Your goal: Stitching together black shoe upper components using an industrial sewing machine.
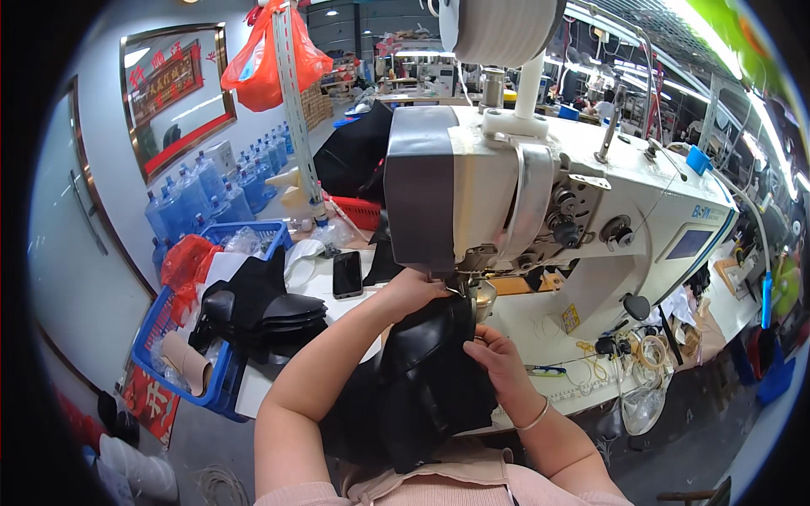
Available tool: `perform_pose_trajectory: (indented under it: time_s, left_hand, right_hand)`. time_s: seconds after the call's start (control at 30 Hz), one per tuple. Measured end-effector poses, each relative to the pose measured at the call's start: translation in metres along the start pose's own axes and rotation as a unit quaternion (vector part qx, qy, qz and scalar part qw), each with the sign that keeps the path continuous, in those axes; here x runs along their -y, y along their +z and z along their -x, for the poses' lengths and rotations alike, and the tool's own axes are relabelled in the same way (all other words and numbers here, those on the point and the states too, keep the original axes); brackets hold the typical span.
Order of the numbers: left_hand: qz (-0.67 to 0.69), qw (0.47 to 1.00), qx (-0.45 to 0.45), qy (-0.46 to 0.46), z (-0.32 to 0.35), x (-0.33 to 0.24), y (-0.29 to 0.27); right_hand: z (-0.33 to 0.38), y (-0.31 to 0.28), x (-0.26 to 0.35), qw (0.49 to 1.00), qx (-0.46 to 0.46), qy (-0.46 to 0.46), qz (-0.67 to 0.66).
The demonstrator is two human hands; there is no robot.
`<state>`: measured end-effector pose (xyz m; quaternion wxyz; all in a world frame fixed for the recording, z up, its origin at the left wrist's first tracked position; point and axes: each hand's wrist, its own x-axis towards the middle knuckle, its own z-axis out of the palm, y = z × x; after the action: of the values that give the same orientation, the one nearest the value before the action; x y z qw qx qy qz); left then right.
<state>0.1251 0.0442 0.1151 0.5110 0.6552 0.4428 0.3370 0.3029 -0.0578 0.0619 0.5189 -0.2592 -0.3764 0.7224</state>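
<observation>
A black leather piece (pixel 422 350) lies under the needle area of a large white and grey sewing machine (pixel 506 181) and drapes down over the table's near edge toward my lap. My left hand (pixel 419 291) reaches across to the machine's needle, its fingers closed on the leather there; the fingertips are partly hidden by the machine head. Lower and to the right, my right hand (pixel 499 358) pinches the leather's right edge between thumb and fingers. A bracelet (pixel 535 415) circles my right wrist.
Left of my left arm sits a stack of black leather pieces (pixel 266 308), beside a blue basket (pixel 150 331). A black phone (pixel 347 275) lies behind my forearm. Scissors (pixel 547 370) and tape rolls (pixel 651 352) rest on the right. A metal post (pixel 299 110) stands behind.
</observation>
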Motion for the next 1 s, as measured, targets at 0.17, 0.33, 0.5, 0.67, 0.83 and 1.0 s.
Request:
perform_pose_trajectory:
  time_s: [0.17,0.33,0.5,0.67,0.83,1.0]
  left_hand:
    - [-0.183,0.977,-0.108,0.017,0.043,-0.030,0.012]
    - [-0.421,0.883,-0.032,0.204,0.177,0.016,0.078]
    - [-0.600,0.784,-0.103,0.119,0.219,0.059,0.048]
    - [-0.675,0.711,-0.181,0.080,0.245,0.002,0.072]
    - [-0.567,0.769,-0.180,0.234,0.187,0.044,0.118]
    - [-0.513,0.763,-0.196,0.340,0.190,0.039,0.108]
  right_hand:
    - [0.007,0.003,0.007,0.999,-0.013,0.009,0.031]
    - [0.042,-0.037,-0.007,0.976,0.009,0.026,0.216]
    - [0.060,-0.043,-0.038,0.961,-0.009,-0.043,0.274]
    - [0.070,-0.028,-0.046,0.995,-0.022,0.017,0.095]
    - [0.083,-0.008,-0.034,0.997,-0.017,0.060,0.046]
    - [0.083,-0.023,-0.021,0.975,0.028,0.095,0.198]
